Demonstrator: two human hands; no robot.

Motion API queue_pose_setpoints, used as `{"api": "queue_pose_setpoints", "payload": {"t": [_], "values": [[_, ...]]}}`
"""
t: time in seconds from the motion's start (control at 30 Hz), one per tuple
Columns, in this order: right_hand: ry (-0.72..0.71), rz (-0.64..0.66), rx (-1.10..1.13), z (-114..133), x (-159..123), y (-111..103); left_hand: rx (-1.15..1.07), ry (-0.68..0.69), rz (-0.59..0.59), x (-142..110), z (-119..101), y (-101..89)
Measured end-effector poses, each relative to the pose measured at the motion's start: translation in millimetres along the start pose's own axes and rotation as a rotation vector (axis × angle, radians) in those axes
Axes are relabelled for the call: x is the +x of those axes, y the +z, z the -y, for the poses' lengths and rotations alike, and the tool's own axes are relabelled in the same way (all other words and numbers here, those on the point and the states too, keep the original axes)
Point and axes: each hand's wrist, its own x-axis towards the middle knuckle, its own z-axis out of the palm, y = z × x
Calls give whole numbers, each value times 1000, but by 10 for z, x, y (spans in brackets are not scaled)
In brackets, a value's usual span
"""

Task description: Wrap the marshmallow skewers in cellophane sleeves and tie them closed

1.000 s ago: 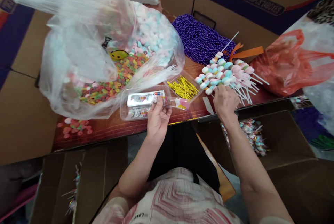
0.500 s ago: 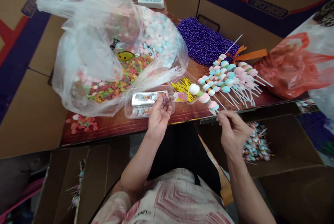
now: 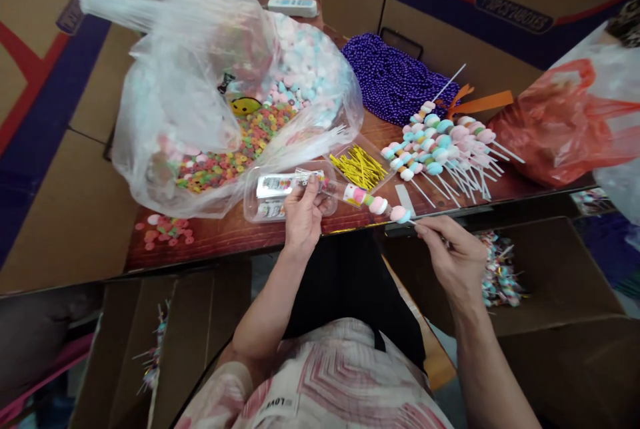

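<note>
My left hand (image 3: pixel 303 212) is closed round the end of a clear narrow cellophane sleeve (image 3: pixel 327 187) over the table's front edge. My right hand (image 3: pixel 450 252) pinches the white stick of a marshmallow skewer (image 3: pixel 385 206), whose pastel pieces point left into the sleeve's mouth. A pile of finished marshmallow skewers (image 3: pixel 443 146) lies on the table beyond my right hand. Yellow twist ties (image 3: pixel 361 166) sit in a clear tray between the two. A clear box of printed sleeves (image 3: pixel 273 190) lies just behind my left hand.
A big clear bag (image 3: pixel 220 89) holds coloured cereal rings and marshmallows. Purple bead strings (image 3: pixel 393 79) lie at the back, a red plastic bag (image 3: pixel 555 122) at the right. Loose pink candies (image 3: pixel 167 232) dot the table's left. A cardboard box (image 3: pixel 545 276) with wrapped skewers stands below right.
My right hand lifted one skewer from the pile, drew it toward me, and has swung its tip left to the sleeve held in my left hand.
</note>
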Motion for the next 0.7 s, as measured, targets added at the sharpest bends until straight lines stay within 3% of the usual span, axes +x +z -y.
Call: {"api": "queue_pose_setpoints", "payload": {"t": [0.4, 0.57, 0.7], "values": [[114, 103, 102, 122, -48, 271, 67, 95, 69, -89, 101, -10], [46, 126, -2, 137, -68, 301, 77, 28, 126, -126, 72, 13], [107, 195, -22, 127, -106, 263, 77, -38, 141, -110, 65, -20]]}}
